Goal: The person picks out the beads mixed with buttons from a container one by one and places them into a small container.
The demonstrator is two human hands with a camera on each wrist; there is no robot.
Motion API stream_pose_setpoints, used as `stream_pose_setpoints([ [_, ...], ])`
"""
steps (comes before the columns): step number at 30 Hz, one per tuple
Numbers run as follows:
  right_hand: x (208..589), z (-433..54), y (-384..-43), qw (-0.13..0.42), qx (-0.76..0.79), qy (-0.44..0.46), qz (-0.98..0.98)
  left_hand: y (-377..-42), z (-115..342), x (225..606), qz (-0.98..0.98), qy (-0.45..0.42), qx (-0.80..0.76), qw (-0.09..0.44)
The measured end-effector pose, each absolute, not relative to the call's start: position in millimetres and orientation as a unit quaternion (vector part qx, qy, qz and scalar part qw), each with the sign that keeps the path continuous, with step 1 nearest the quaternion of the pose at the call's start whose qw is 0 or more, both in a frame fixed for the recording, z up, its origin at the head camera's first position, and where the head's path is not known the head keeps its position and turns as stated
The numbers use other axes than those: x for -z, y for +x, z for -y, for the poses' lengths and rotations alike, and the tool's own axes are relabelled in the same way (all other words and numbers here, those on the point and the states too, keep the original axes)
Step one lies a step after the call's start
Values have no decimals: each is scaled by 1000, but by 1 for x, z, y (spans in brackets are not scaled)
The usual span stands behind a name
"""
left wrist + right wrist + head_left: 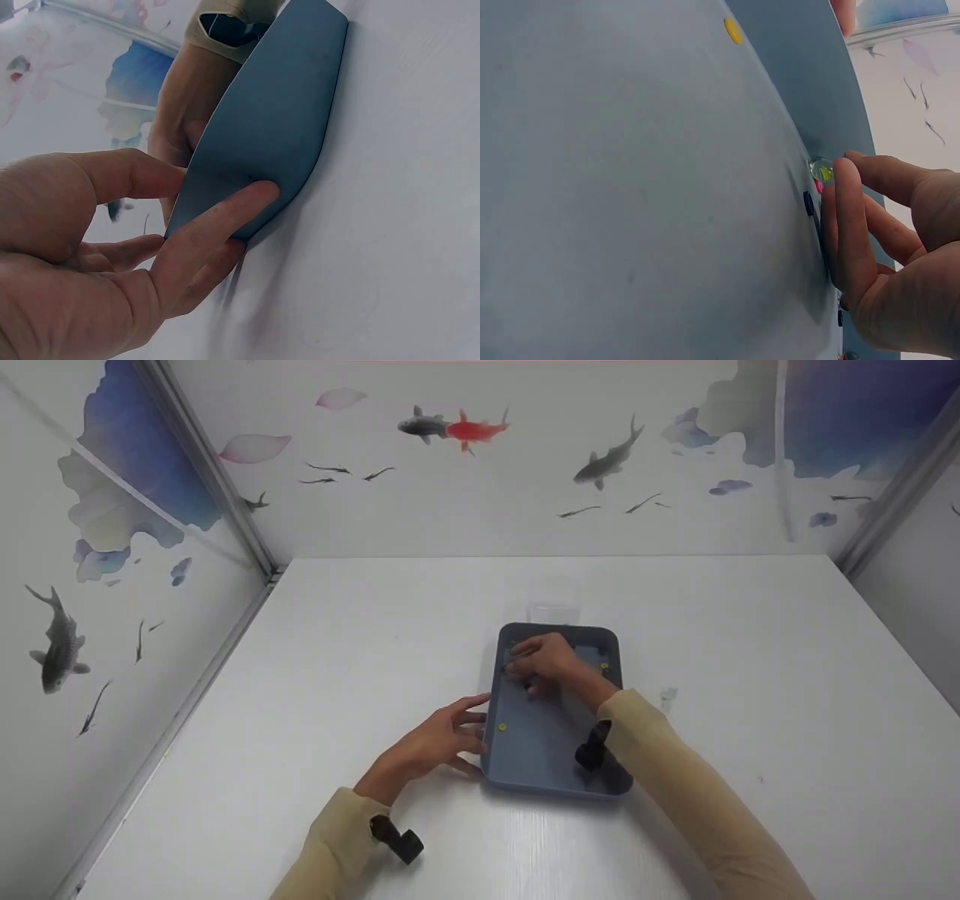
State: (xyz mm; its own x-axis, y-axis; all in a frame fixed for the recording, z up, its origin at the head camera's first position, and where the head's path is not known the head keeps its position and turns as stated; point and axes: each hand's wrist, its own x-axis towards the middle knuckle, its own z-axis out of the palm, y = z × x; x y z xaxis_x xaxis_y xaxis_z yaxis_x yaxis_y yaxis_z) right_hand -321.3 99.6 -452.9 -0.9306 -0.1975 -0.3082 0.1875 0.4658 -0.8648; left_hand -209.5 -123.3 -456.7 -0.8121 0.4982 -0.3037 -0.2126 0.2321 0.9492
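A blue-grey tray (534, 789) with raised walls lies on the white table. My left hand (435, 742) rests against its left wall with the fingers spread. In the left wrist view, fingertips of this hand (97, 247) touch the wall's outer face and rim. My right hand (546, 658) is inside the tray, by the far left wall. In the right wrist view its fingertips pinch a small clear glass marble (821, 171) with yellow-green inside. Beside it lie a pink piece (819, 186) and a dark blue button-like disc (808, 203).
A yellow disc (502, 727) lies near the tray's left wall, another yellow disc (604, 666) near its right wall. A clear box (553, 613) stands behind the tray. Some small clear thing (668, 699) lies to the right. Several small dark pieces sit along the tray's far end.
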Motion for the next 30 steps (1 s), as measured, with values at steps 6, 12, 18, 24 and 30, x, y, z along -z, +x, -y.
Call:
stream_pose_setpoints([
  [6,454,-99,-323,191,517,5,-835,-209,123,456,-730,98,-611,290],
  [12,455,-97,-325,196,512,4,-837,-209,123,455,-734,96,-608,288],
  [18,454,-95,-325,195,497,0,-846,-209,123,454,-739,98,-602,287],
  [24,453,-92,-326,191,475,6,-859,-210,123,456,-735,99,-606,287],
  [30,453,-90,-326,184,459,7,-869,-210,123,457,-735,98,-606,287],
])
